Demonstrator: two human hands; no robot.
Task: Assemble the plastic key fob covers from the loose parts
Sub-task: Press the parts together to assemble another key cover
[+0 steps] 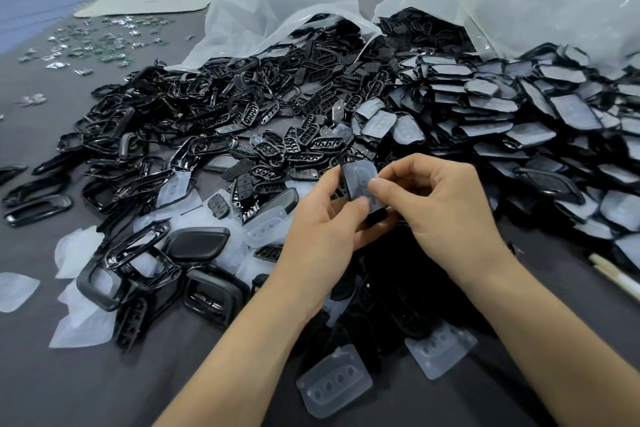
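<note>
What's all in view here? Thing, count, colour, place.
held cover part: one, black under a translucent pad, centre, pinched by both hands
frames: many, glossy black, heaped left and centre
button plates: many, black, centre heap
padded covers: many, black with pale pads, stacked right
loose pads: several, translucent white, near edge and left
bags: two, clear-white, far side
small pieces: many, silvery, far left
sticks: two, pale, right edge
table: one, grey, under everything
left hand: pinches the held cover part
right hand: pinches the held cover part
</note>
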